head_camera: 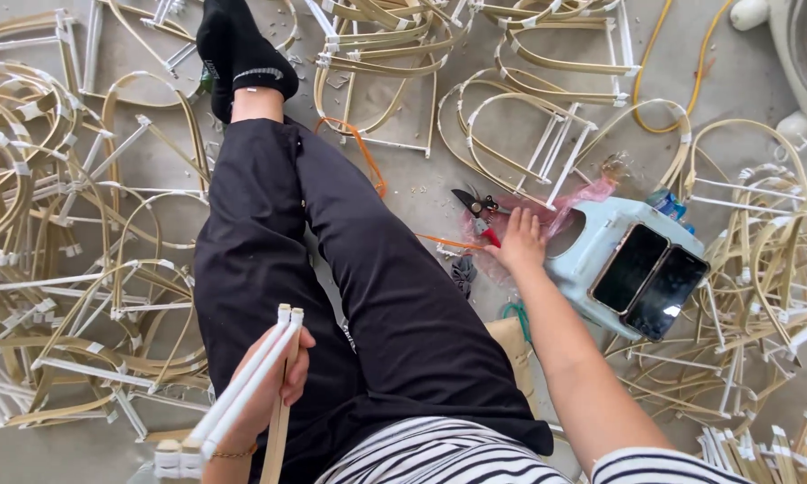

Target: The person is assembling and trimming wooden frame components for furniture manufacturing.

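Note:
My left hand [273,381] rests on my left thigh and grips a bundle of white-wrapped sticks [242,385] together with a flat bamboo strip [278,430]. My right hand [520,242] reaches down to the floor beside my right leg, its fingers on the red handles of a pair of black cutters [478,211]. The cutters lie on a pink plastic bag [565,206]. I sit with both legs in black trousers [332,269] stretched out, black socks on my feet.
A pale blue plastic stool [592,260] lies at the right with two dark phones [650,278] on it. Several bent bamboo frames with white tape [63,224] cover the floor all around. An orange strip [368,161] and a yellow cord [663,63] lie beyond.

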